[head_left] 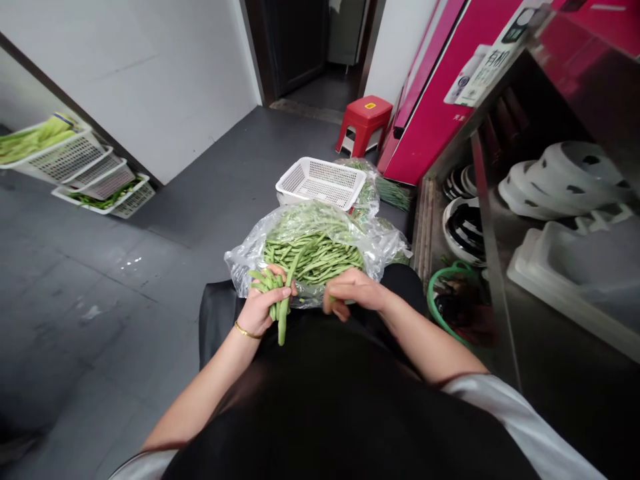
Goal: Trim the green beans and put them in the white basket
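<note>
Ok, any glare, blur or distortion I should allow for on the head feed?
Head view: bright glints on the clear plastic bag and grey floor; head view: the right hand looks slightly blurred; head view: the white baskets at far left look tilted and stretched; head view: the black apron loses detail.

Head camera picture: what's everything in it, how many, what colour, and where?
plastic bags: two or more, clear, centre
green beans: many, green, inside front bag
basket: one, white, beyond the beans
stems: bunch, green, right of basket
stool: one, red, beyond the basket
stacked baskets: several, white, far left
door: one, dark, top middle
cabinet: one, pink, upper right
containers: several, white, right shelf
tub: one, green-rimmed, right
floor: one, grey, underneath
bracelet: one, gold, left wrist
garment: one, black, bottom
left hand: one, left of middle, grip closed on beans
right hand: one, right of middle, grip unclear
</note>
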A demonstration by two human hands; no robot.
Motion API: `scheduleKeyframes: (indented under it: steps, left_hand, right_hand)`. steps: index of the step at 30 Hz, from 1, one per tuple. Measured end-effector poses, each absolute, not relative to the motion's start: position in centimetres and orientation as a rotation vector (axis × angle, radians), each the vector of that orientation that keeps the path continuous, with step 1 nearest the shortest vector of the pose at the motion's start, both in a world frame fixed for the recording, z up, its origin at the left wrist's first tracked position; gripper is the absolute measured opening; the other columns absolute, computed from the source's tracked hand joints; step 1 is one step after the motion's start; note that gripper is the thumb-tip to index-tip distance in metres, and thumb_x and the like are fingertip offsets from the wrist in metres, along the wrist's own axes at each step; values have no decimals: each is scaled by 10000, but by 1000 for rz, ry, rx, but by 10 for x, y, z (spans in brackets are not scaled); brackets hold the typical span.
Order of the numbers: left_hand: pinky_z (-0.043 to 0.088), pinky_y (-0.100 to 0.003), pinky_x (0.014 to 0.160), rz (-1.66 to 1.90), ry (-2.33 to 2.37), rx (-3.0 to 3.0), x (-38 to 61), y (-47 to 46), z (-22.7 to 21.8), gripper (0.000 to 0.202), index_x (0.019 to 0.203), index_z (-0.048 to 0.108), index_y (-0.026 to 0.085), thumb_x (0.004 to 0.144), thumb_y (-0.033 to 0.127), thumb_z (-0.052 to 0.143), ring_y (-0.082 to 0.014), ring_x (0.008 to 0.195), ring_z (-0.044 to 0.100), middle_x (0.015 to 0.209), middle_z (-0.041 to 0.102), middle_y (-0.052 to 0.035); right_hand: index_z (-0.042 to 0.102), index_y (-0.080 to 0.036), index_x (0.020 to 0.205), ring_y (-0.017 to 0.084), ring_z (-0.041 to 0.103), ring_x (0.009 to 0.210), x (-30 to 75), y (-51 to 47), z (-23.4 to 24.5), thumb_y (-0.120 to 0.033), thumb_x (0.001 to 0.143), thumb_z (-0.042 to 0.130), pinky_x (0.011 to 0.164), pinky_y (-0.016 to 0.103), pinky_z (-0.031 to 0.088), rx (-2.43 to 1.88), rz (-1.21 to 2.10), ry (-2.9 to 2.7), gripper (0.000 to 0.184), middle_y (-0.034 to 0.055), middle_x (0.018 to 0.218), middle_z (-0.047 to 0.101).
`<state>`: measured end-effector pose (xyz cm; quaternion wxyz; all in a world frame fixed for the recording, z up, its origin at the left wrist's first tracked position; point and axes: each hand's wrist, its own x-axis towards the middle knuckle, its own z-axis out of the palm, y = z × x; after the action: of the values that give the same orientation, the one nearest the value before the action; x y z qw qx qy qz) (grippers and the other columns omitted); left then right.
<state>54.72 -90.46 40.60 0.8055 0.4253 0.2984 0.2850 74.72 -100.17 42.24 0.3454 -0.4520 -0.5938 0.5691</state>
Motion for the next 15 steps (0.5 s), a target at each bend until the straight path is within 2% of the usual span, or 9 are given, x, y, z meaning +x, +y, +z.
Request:
scheduleKeyframes:
  steps: [2, 4, 7, 9, 11, 13, 15]
  left_hand:
    - [374, -215, 426, 543, 587, 909, 547, -906, 405, 303, 784, 503, 173, 584, 169, 730, -113, 463, 518, 621, 632, -20]
    - [360, -210, 414, 472, 563, 927, 548, -908, 404, 285, 785, 502, 168, 603, 174, 721, -105, 447, 504, 626, 635, -30]
    - [360, -206, 410, 368, 557, 927, 548, -913, 400, 283, 839, 512, 162, 640, 199, 710, -102, 440, 495, 614, 628, -29]
    - [369, -202, 414, 350, 575, 894, 548, -914, 397, 292, 874, 517, 161, 657, 209, 706, -103, 441, 496, 579, 608, -11]
    - [377, -195, 415, 415, 630, 843, 549, -912, 394, 288, 858, 518, 160, 648, 194, 713, -101, 445, 498, 550, 586, 10]
    - [378, -183, 407, 545, 718, 750, 551, -905, 389, 268, 796, 510, 159, 625, 169, 717, -92, 444, 497, 538, 568, 25]
    - [381, -177, 395, 578, 824, 613, 553, -896, 385, 241, 737, 500, 154, 619, 168, 710, -82, 428, 489, 525, 549, 35]
  right_hand:
    - [617, -139, 936, 114, 583, 594, 744, -990, 413, -491, 842, 479, 543, 209, 432, -1360, 1358, -1479, 389, 16, 676, 625]
    - [584, -152, 1022, 98, 572, 556, 740, -974, 402, -512, 822, 495, 485, 196, 422, -1385, 1358, -1284, 422, 15, 733, 633]
    - [572, -125, 917, 65, 476, 394, 735, -956, 393, -543, 790, 516, 372, 183, 371, -1247, 1329, -918, 440, -24, 587, 564]
    - [559, -129, 836, 67, 469, 371, 733, -954, 395, -525, 753, 575, 367, 192, 392, -1228, 1221, -843, 405, -38, 536, 538]
    - [558, -139, 838, 96, 528, 419, 728, -963, 403, -495, 774, 564, 423, 228, 457, -1270, 1070, -917, 362, -19, 553, 564]
    - [573, -156, 852, 136, 607, 558, 721, -977, 413, -465, 800, 543, 558, 284, 519, -1304, 861, -1138, 316, 25, 634, 621]
    - [588, -173, 841, 170, 643, 732, 711, -990, 419, -455, 784, 567, 714, 330, 526, -1287, 752, -1368, 288, 64, 742, 664]
